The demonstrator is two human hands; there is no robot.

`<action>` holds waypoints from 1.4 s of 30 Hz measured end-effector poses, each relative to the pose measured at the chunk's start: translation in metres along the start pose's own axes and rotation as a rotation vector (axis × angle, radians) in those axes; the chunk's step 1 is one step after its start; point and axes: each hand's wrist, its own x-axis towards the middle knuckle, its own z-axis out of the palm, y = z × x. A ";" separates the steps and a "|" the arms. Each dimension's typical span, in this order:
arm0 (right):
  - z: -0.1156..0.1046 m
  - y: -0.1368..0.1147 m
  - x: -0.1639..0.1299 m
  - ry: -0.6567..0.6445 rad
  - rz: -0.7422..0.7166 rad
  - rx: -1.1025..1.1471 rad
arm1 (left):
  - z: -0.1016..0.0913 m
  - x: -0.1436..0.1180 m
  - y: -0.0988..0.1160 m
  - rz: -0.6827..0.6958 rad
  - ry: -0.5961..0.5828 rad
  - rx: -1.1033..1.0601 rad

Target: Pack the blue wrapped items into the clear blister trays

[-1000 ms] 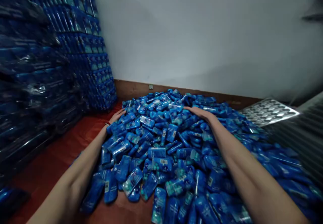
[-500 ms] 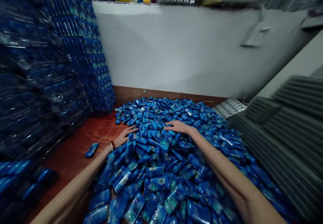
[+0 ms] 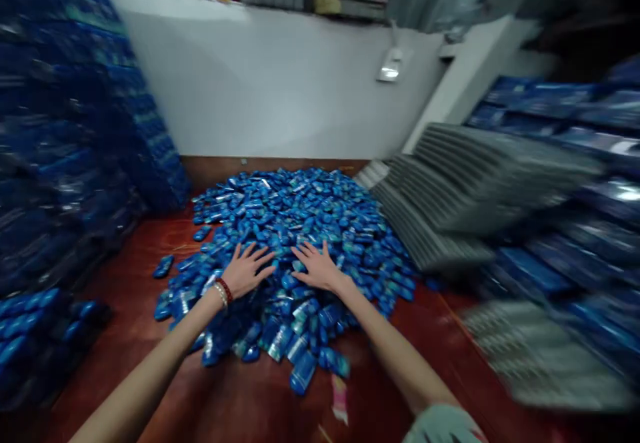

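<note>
A wide heap of small blue plastic packets (image 3: 295,213) lies on a reddish-brown surface (image 3: 200,390). My left hand (image 3: 246,270), with beaded bracelets at the wrist, is over the near part of the heap, palm down and fingers spread. Beside it my right hand (image 3: 317,266) is also palm down with its fingers apart. Neither hand grips a packet; whether the palms touch the heap I cannot tell. One packet (image 3: 163,267) lies apart to the left, and another (image 3: 303,371) is at the heap's front edge.
Tall stacks of blue packs (image 3: 60,136) stand on the left. At right are stacked grey trays (image 3: 450,183), blurred blue packs (image 3: 575,243) and a pale tray (image 3: 535,356). A white wall (image 3: 270,83) closes the back. A pink-and-white scrap (image 3: 339,398) lies in front.
The view has swung right and taken in more of the right side. Both hands now sit nearer the heap's front with fingers spread wider, and more bare surface shows in front.
</note>
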 end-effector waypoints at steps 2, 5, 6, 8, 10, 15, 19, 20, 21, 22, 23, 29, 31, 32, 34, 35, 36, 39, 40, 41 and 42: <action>-0.005 -0.001 -0.032 0.074 0.027 0.007 | 0.012 -0.009 0.009 0.010 0.054 0.037; -0.027 0.017 -0.102 0.290 0.261 -0.052 | 0.016 -0.030 0.018 -0.001 0.186 0.079; -0.037 0.028 -0.131 0.399 0.405 -0.096 | 0.014 -0.042 0.021 -0.007 0.231 0.084; -0.062 0.055 -0.192 0.558 0.678 -0.199 | 0.012 -0.073 0.029 0.003 0.306 0.069; -0.086 0.086 -0.248 0.637 1.003 -0.336 | 0.019 -0.112 0.040 0.024 0.361 0.033; -0.115 0.133 -0.319 0.396 1.379 -0.327 | 0.084 -0.189 0.078 -0.033 0.192 0.031; -0.100 0.132 -0.323 0.296 1.316 -0.381 | 0.132 -0.184 0.101 -0.162 0.086 0.088; -0.095 0.129 -0.323 0.293 1.278 -0.438 | 0.138 -0.175 0.104 -0.185 0.079 0.103; -0.091 0.126 -0.323 0.292 1.237 -0.498 | 0.142 -0.165 0.106 -0.212 0.081 0.119; -0.087 0.123 -0.324 0.285 1.198 -0.553 | 0.144 -0.154 0.108 -0.246 0.091 0.134; -0.085 0.119 -0.325 0.267 1.164 -0.597 | 0.145 -0.144 0.110 -0.279 0.104 0.145; -0.080 0.100 -0.327 0.175 1.008 -0.722 | 0.139 -0.109 0.116 -0.403 0.112 0.057; -0.078 0.097 -0.325 0.187 0.957 -0.752 | 0.133 -0.109 0.116 -0.376 0.084 0.033; -0.076 0.096 -0.324 0.184 0.926 -0.759 | 0.130 -0.112 0.115 -0.354 0.069 0.037; -0.073 0.093 -0.320 0.177 0.851 -0.766 | 0.125 -0.122 0.114 -0.319 0.044 0.069; -0.070 0.091 -0.317 0.181 0.808 -0.767 | 0.123 -0.129 0.114 -0.307 0.040 0.090; -0.067 0.087 -0.313 0.188 0.765 -0.768 | 0.122 -0.136 0.114 -0.298 0.041 0.111; -0.056 0.065 -0.298 0.209 0.655 -0.763 | 0.123 -0.157 0.120 -0.259 0.031 0.131; -0.051 0.055 -0.292 0.211 0.627 -0.758 | 0.125 -0.161 0.123 -0.244 0.016 0.123; -0.047 0.045 -0.287 0.212 0.603 -0.754 | 0.126 -0.164 0.127 -0.232 -0.001 0.111; -0.042 0.035 -0.281 0.212 0.581 -0.749 | 0.128 -0.164 0.132 -0.225 -0.018 0.098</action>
